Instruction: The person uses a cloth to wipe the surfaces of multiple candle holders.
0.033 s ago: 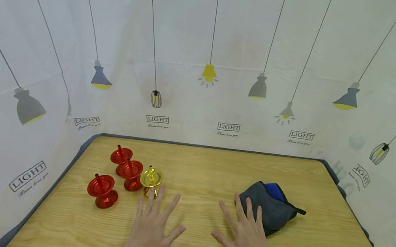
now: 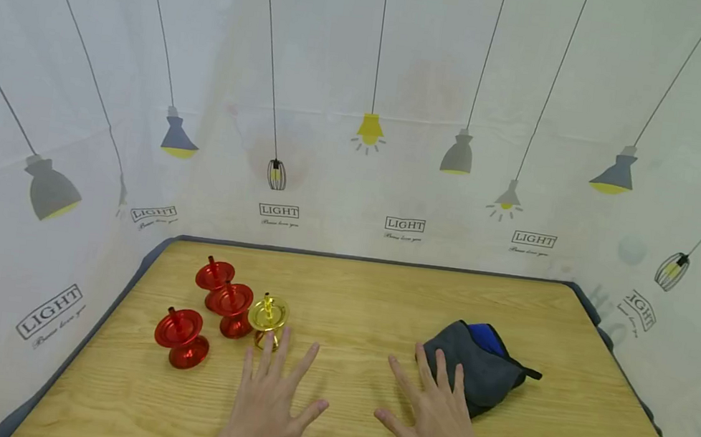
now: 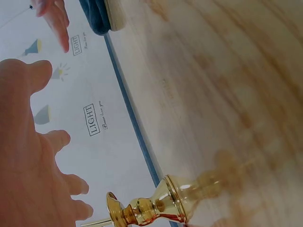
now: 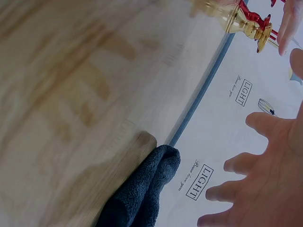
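Note:
Both hands hover above the wooden table, fingers spread, holding nothing. My left hand (image 2: 267,407) is nearest to a shiny gold candle holder (image 2: 268,316), its fingertips overlapping the holder's foot in the head view. Three red candle holders stand to the left of the gold one: a front one (image 2: 178,330), a middle one (image 2: 232,301) and a back one (image 2: 214,276). My right hand (image 2: 434,419) is beside a crumpled dark grey cloth (image 2: 470,365) with a blue underside (image 2: 487,339). Its fingers overlap the cloth's left edge in the head view; the right wrist view shows them apart from the cloth (image 4: 142,189).
The light wood table (image 2: 354,298) has a dark blue edging along its far side and flanks. White sheets (image 2: 344,45) printed with hanging lamps and "LIGHT" labels rise around it at the back, left and right.

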The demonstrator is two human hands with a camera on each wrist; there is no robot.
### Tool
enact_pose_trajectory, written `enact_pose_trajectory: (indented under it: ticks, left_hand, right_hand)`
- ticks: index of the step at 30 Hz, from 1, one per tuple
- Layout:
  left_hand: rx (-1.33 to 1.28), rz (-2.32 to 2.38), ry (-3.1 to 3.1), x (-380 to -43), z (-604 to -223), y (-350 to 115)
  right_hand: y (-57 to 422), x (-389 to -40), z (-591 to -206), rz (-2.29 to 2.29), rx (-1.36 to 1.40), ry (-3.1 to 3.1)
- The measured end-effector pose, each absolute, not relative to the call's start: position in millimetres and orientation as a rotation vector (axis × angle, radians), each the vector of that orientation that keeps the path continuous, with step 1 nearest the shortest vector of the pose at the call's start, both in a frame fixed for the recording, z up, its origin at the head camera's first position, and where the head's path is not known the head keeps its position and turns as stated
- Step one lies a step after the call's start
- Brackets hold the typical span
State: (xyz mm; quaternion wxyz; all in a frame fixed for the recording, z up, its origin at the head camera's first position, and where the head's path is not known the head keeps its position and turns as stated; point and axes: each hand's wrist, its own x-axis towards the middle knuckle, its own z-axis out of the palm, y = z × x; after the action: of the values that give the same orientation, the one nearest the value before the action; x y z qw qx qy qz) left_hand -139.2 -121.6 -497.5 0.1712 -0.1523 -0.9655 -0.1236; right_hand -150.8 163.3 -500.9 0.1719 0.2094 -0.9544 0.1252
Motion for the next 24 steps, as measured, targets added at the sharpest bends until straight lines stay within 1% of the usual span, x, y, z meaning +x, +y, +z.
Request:
enact_pose_trajectory:
  ticks: [9,16,24]
  left_hand:
    - [-0.436,-0.363,-2.775,-137.4,-499.6,-123.3]
    - [-0.400,-0.397,-2.832,-135.3,-497.1,-130.1]
    - [-0.364,-0.474,-2.818,-137.8,-493.0,-137.9]
  right_hand:
    - [163.2,-149.2,-503.4,0.364,0.610,-2.713]
    - [163.7,-150.6,-498.4,0.386,0.583,-2.729]
    - [181.3,-170.5,-481.6,0.495,0.567,-2.508]
